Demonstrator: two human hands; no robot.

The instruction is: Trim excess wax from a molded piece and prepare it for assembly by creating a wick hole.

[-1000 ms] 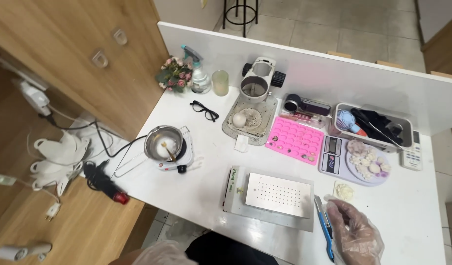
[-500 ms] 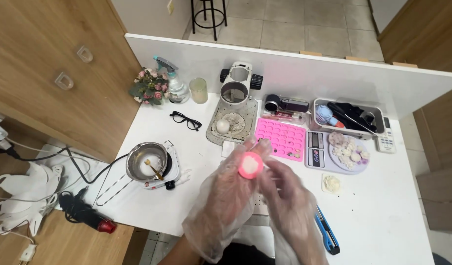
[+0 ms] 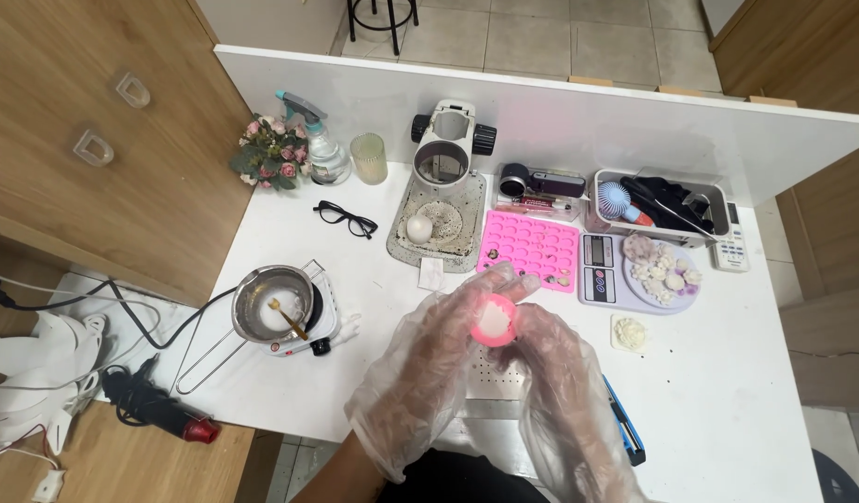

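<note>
Plastic-gloved hands raised together over table (image 3: 728,391) | left hand (image 3: 429,359); right hand (image 3: 560,373) | both cupped, gripping pink mould (image 3: 494,321)

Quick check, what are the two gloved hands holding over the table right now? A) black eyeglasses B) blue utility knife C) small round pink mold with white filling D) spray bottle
C: both the left hand and right hand cup the small round pink mold; the eyeglasses, knife and spray bottle lie untouched on the table.
</note>
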